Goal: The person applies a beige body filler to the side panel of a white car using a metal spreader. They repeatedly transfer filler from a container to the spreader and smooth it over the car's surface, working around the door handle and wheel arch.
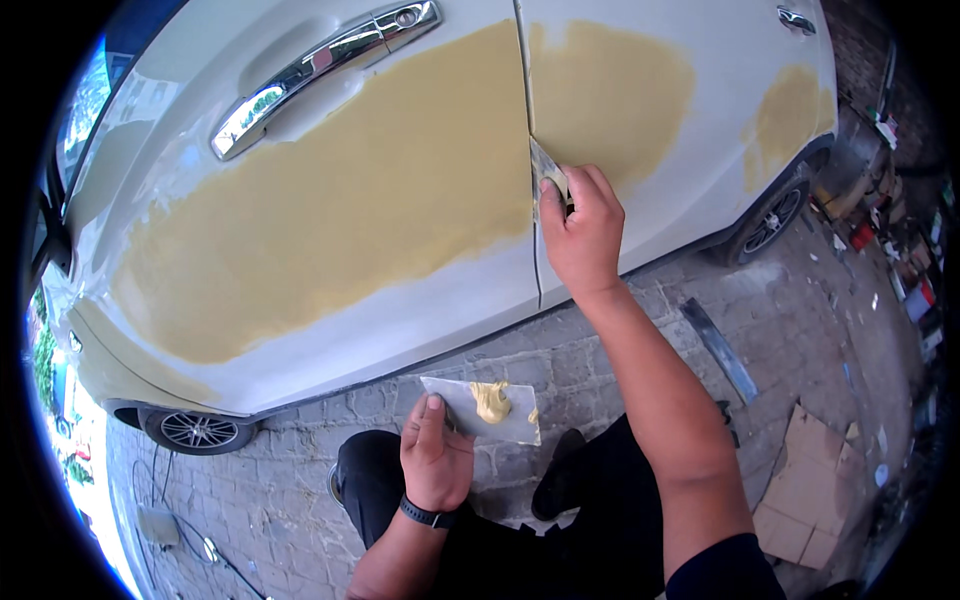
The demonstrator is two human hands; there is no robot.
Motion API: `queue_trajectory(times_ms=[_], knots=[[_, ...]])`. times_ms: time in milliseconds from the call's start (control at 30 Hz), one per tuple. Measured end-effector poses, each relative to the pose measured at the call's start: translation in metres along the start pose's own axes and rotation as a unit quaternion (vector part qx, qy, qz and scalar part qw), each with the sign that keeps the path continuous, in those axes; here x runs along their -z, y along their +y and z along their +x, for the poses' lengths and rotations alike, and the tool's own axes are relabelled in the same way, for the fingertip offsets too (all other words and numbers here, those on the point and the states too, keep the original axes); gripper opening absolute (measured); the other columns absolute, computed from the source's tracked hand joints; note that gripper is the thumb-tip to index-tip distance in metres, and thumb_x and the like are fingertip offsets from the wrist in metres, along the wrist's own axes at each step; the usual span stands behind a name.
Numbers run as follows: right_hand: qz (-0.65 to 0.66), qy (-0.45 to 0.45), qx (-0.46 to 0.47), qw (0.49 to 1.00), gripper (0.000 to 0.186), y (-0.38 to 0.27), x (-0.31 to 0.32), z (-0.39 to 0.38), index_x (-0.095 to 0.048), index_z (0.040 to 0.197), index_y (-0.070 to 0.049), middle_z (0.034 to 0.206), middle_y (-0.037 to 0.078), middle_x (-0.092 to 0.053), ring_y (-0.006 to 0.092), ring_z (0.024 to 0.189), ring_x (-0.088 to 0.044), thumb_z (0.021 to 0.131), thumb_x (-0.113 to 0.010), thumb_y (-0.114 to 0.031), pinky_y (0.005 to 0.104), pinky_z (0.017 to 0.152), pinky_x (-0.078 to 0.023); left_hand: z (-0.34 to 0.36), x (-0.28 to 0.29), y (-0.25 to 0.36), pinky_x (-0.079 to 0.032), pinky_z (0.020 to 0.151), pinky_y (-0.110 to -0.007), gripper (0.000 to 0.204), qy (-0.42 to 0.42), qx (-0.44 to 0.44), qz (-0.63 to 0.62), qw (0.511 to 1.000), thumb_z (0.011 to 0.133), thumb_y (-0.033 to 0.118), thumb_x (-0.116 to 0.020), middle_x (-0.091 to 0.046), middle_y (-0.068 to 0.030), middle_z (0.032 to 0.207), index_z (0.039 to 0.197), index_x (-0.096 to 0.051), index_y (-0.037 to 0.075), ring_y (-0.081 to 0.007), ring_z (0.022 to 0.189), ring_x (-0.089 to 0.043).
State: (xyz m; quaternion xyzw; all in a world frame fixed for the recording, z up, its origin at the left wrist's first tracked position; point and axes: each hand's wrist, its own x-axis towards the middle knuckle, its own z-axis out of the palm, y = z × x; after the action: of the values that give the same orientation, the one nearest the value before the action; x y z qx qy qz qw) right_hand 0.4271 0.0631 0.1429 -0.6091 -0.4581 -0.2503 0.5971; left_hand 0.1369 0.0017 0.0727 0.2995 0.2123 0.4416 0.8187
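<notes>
In front of me stands a white car, its side spread with wide patches of yellowish body filler (380, 200). My right hand (585, 230) pinches a small filler spreader (547, 172), whose tip meets the gap between the front door (430, 290) and the rear door (640, 215). Lower down, my left hand (435, 450) grips a flat grey-white mixing plate (455, 400) by its left end, thumb on top. A lump of yellow filler (490, 402) lies on that plate, with a smaller dab near its right edge.
A chrome door handle (330, 72) juts out at the upper left. Paving bricks (330, 420) cover the ground. Right of my legs lie a long dark strip (720, 350) and flattened cardboard (805, 490). Clutter lines the far right; a cable (190, 530) runs at lower left.
</notes>
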Motion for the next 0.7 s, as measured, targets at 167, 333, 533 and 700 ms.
queue_trajectory(times_ms=[167,333,533,700], knots=[[-0.067,0.039,0.018,0.997,0.015,0.005,-0.005,-0.002,-0.071,0.099,-0.006,0.094,0.009,-0.069,0.0341,0.078,-0.068,0.088,-0.078,-0.013,0.0452,0.065,-0.054,0.001,0.005,-0.002,-0.053,0.107,-0.04,0.025,-0.008,0.0,0.004,1.0,0.116,0.022,-0.053,-0.073,-0.0073,0.126,0.124,-0.067,0.003,-0.0212,0.119,-0.068],[-0.121,0.05,-0.012,0.991,0.018,0.0,-0.017,0.0,-0.066,0.086,-0.009,0.085,0.006,-0.068,0.0327,0.071,-0.067,0.085,-0.081,-0.019,0.0447,0.059,-0.052,0.003,0.007,-0.005,-0.053,0.106,-0.04,0.025,-0.005,0.003,0.006,1.0,0.116,0.022,-0.053,-0.073,-0.0075,0.126,0.125,-0.067,0.003,-0.0213,0.119,-0.068],[-0.171,0.062,-0.032,0.983,0.021,-0.012,-0.021,0.008,-0.062,0.083,-0.008,0.083,0.007,-0.067,0.0346,0.069,-0.066,0.084,-0.08,-0.018,0.0461,0.06,-0.052,0.003,0.008,-0.006,-0.051,0.111,-0.04,0.026,-0.023,0.003,0.006,1.0,0.116,0.022,-0.052,-0.072,-0.0079,0.131,0.128,-0.066,0.003,-0.0212,0.123,-0.068],[-0.127,0.116,-0.059,0.983,0.02,-0.024,0.018,0.002,-0.06,0.084,-0.006,0.079,0.009,-0.063,0.0324,0.066,-0.063,0.086,-0.079,-0.012,0.0427,0.062,-0.05,0.007,0.013,-0.008,-0.052,0.109,-0.04,0.026,-0.029,-0.013,0.001,1.0,0.115,0.021,-0.053,-0.072,-0.0075,0.129,0.127,-0.067,0.003,-0.0212,0.122,-0.068]])
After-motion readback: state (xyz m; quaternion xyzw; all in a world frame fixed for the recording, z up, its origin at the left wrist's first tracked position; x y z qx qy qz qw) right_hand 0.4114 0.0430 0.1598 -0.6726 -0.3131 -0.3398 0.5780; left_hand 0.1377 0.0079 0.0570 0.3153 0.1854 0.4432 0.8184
